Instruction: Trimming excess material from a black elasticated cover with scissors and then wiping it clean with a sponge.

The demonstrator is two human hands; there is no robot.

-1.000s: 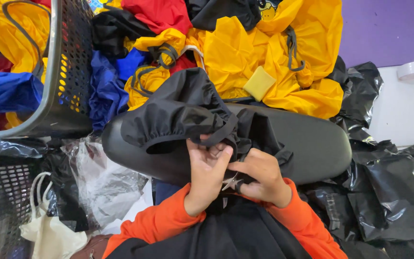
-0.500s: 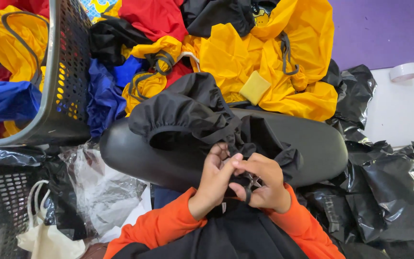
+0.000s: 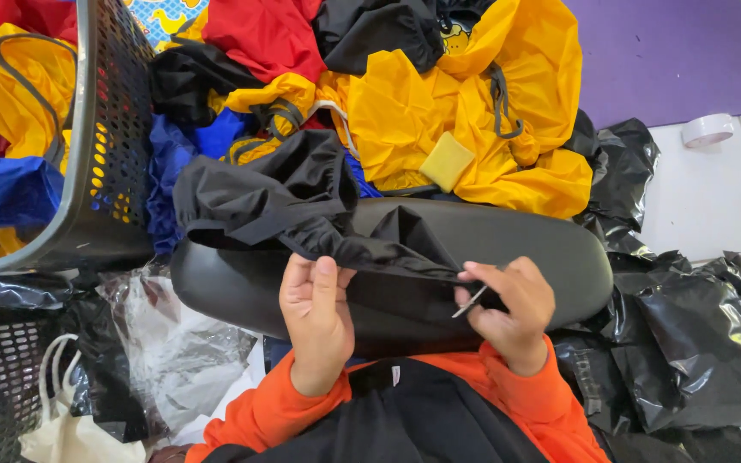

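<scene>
The black elasticated cover point(image 3: 293, 201) is thin, floppy cloth, light enough to bunch and sag wherever it isn't pulled, and it lies across the far edge of the long black padded seat point(image 3: 551, 257) that sits on the person's lap. The left hand point(image 3: 317, 313) has its fingers curled shut over the gathered hem, thumb pointing away from the body, pinching a fold of fabric just beyond the fingertips. The right hand point(image 3: 512, 309) is closed too, thumb and forefinger nipping the same hem where it is drawn taut between the two hands, and a small metal snipper point(image 3: 470, 302) pokes out beside those fingers, its tip close against the cloth. To my eye the hem is the place to grip: it is thicker, puckered by the elastic and gives the fingers something to bite, while the slick body of the cover would likely slide. The seat looks smooth and rigid, so the cloth should slip over it easily. Room is tight: beyond the fingers a heap of yellow rain covers point(image 3: 465, 103) presses against the seat, a grey perforated basket point(image 3: 113, 129) crowds the left hand's side, and crinkled black plastic bags point(image 3: 688, 343) pile up past the right hand.
</scene>
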